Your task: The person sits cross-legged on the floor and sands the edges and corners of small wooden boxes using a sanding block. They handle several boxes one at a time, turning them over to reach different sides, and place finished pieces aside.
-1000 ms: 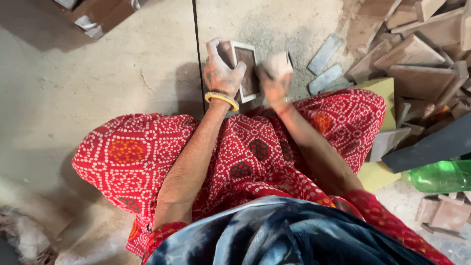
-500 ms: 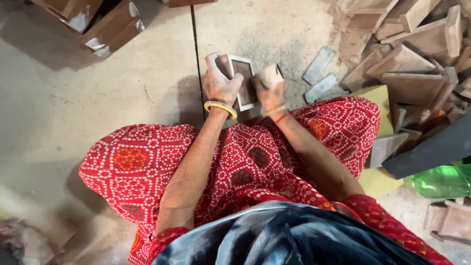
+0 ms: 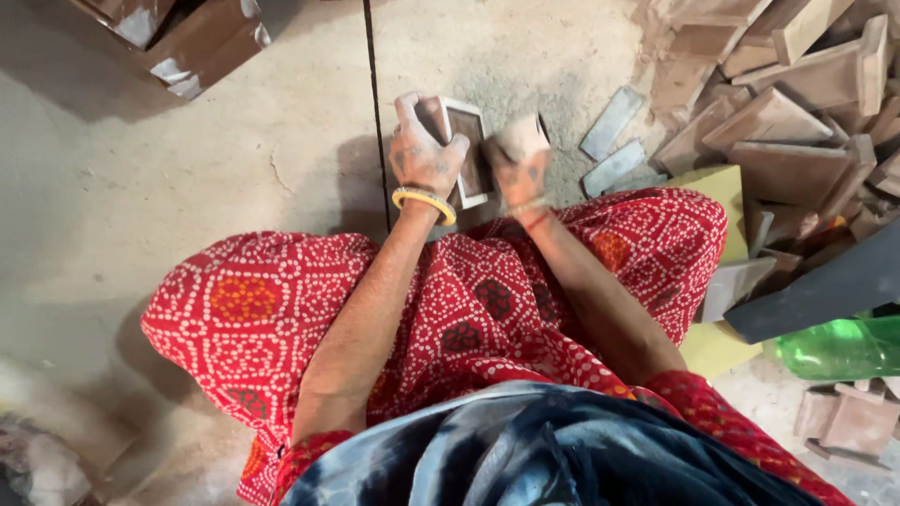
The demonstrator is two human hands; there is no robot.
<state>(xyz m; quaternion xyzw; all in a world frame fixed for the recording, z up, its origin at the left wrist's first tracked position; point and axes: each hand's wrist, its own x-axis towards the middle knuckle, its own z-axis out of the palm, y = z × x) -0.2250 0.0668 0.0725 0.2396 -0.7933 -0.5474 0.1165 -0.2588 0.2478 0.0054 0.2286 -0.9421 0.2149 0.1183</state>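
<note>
Fingers (image 3: 412, 117) of the left hand (image 3: 424, 155) wrap the left edge of a small rectangular wooden frame (image 3: 469, 150), standing tilted on the concrete floor (image 3: 187, 187), long axis running near to far. Right hand (image 3: 520, 164) closes around a small sanding block (image 3: 518, 134) beside the frame's right edge.

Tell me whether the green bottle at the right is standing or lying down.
Lying down: the green bottle rests on its side on the floor, partly under a dark plank, its long side showing.
</note>
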